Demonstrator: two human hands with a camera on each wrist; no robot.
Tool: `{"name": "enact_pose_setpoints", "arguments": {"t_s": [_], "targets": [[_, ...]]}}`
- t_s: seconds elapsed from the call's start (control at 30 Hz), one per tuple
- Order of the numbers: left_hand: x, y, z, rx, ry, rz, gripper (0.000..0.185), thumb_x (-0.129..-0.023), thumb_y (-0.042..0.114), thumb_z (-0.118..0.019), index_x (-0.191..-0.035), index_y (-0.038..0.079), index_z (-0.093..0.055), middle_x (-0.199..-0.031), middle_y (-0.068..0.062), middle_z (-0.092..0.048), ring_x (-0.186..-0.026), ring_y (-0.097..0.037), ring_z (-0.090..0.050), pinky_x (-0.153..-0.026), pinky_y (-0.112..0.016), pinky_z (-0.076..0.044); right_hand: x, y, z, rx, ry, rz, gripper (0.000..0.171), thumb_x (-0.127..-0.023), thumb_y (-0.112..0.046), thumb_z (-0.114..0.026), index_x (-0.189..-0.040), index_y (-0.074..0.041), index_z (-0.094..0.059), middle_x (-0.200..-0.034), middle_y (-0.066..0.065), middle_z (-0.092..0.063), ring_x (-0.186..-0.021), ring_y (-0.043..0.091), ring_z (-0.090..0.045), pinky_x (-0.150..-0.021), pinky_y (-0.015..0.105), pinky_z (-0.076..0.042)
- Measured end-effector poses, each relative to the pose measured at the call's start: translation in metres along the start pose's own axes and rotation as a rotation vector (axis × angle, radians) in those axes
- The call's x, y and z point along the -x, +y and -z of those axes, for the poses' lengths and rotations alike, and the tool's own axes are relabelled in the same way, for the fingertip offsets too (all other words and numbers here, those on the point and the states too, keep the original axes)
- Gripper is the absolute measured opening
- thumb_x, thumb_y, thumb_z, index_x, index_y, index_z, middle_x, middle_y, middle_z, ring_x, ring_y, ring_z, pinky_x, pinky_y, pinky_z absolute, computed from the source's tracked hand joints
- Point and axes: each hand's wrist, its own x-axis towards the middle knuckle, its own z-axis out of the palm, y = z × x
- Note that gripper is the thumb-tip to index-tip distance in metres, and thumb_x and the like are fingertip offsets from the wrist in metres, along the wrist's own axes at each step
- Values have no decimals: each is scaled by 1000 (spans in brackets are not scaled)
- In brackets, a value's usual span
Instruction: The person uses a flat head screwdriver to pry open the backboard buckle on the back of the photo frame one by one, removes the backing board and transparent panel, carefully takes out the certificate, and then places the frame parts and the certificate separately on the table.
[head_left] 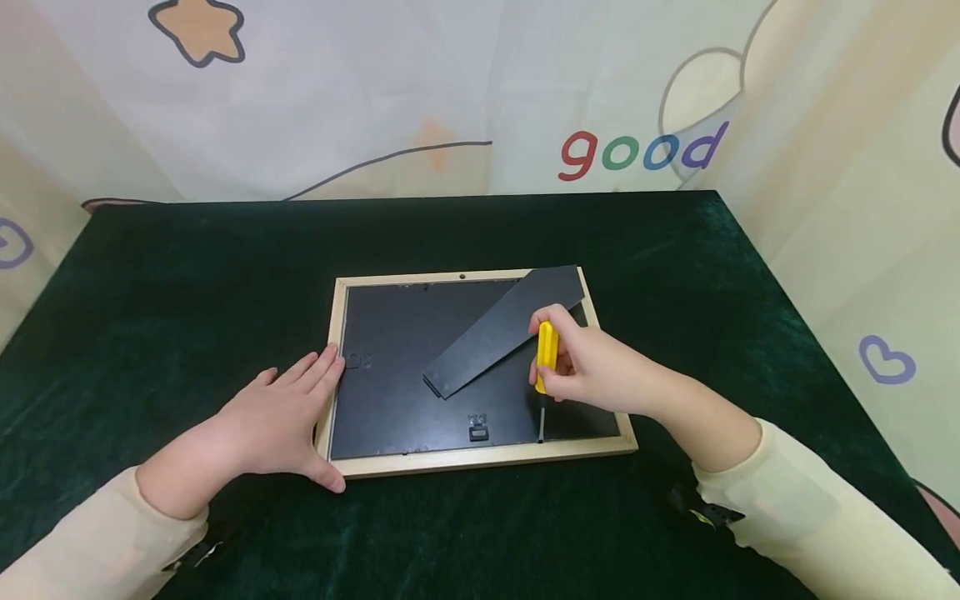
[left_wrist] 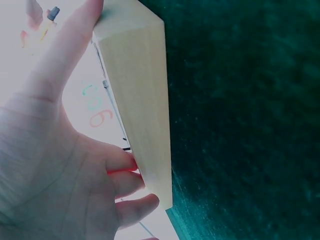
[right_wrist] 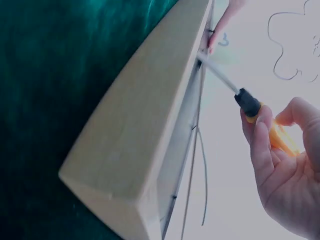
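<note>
A picture frame (head_left: 487, 459) of pale wood lies face down, its black backing board (head_left: 390, 325) showing. Across the board slants a dark stand leg (head_left: 502, 333), its wide end over the far right of the rim. My right hand (head_left: 588, 358) grips the yellow handle of a screwdriver (head_left: 547, 354); the shaft points down and its tip is at the near inner edge, right of a small metal hanger (head_left: 477, 430). On the left side of the frame rests my left hand (head_left: 273, 421), fingers straight over the rim and thumb at the near corner. In the left wrist view its fingertips touch the wood (left_wrist: 135, 100).
Dark green velvet cloth (head_left: 225, 275) covers the table under the frame. Behind and to the sides hangs a pale curtain (head_left: 360, 92) with printed shapes and the word "good". Dark wrist straps sit near both sleeves (head_left: 810, 500).
</note>
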Motion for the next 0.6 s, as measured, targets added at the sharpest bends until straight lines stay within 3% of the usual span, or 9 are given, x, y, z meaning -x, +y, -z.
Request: {"name": "enact_pose_setpoints", "arguments": {"t_s": [0.37,0.6], "targets": [[-3,1,1,0,-5,1,131,-37,83,-49,-135,3,-15,-140,-12,-9,-124,-32,-15,-88,-59,-19,27,-11,-13,179,125,80,45,-77,-10,-58,-110,-16,-28,-84,-11,-55,-56,5,-50,-54,18,-46],[-1,1,1,21,-21,3,131,-38,82,-50,-135,2,-13,-140,-14,-8,-123,-33,-17,-88,-60,-19,41,-9,-21,208,184,137,43,-75,-7,-60,-107,-15,-31,-89,-10,-57,-62,0,-50,-54,17,-45]]}}
